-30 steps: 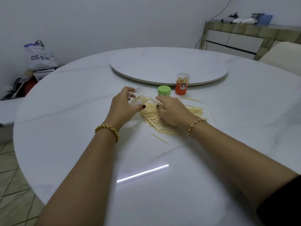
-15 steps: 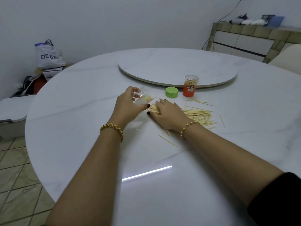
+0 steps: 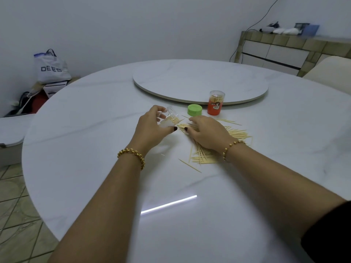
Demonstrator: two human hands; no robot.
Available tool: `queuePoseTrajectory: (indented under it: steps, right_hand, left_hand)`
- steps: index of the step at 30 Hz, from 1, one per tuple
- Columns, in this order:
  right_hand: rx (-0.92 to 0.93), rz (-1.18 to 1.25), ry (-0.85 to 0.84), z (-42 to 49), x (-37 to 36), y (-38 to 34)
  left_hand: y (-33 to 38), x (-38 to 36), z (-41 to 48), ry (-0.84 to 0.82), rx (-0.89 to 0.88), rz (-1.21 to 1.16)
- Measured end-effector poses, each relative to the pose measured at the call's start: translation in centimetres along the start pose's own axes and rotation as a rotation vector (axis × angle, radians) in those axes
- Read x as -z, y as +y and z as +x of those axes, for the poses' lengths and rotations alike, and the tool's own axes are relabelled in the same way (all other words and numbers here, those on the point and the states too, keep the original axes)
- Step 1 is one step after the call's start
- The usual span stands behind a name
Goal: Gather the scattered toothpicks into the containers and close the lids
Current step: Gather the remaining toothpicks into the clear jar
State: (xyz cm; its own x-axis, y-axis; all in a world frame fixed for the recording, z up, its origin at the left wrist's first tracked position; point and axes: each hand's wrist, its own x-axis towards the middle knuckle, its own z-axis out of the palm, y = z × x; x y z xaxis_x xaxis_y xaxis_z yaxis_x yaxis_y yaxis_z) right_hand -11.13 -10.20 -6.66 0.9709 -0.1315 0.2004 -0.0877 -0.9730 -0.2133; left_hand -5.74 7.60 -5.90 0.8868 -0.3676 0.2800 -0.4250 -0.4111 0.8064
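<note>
Clear container (image 3: 170, 118) is gripped by left hand (image 3: 152, 127); toothpicks (image 3: 237, 134) are pressed under flat right hand (image 3: 208, 132), far from table (image 3: 95, 149) edge.

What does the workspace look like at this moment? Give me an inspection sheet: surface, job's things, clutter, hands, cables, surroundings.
Surface: round white marble table with a raised turntable at its middle.
Job's things: clear container tilted, some toothpicks inside; loose toothpicks scattered on the table; green lid lying apart; orange container upright beside it.
Clutter: bag and boxes heaped on the left, beyond the table.
Hands: left hand grips the clear container; right hand rests on the loose toothpicks.
Cables: black cable runs up the wall on the right.
Surroundings: sideboard; pale chair; tiled floor.
</note>
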Motion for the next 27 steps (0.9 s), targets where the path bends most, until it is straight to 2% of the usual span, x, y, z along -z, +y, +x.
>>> queuePoseTrajectory:
  steps: [8,16,23,25,27]
  right_hand:
    - [0.019,0.034,-0.145,1.8,-0.5,-0.4]
    - [0.062,0.037,-0.041,-0.8,0.7,1.7]
    - [-0.028,0.196,0.116,-2.5,2.2,4.7]
    - [-0.094,0.167,0.105,-2.4,2.6,5.9]
    - [-0.16,0.119,0.023,-2.2,2.9,6.8]
  left_hand:
    - [-0.1,-0.2,0.1,-0.004,-0.009,-0.014]
    - [0.3,-1.0,-0.2,-0.04,-0.04,0.015]
    - [1.0,-2.1,-0.9,-0.089,-0.093,0.066]
    - [1.1,-2.2,-1.0,-0.089,-0.101,0.066]
    - [1.2,-2.3,-1.0,-0.086,-0.109,0.059]
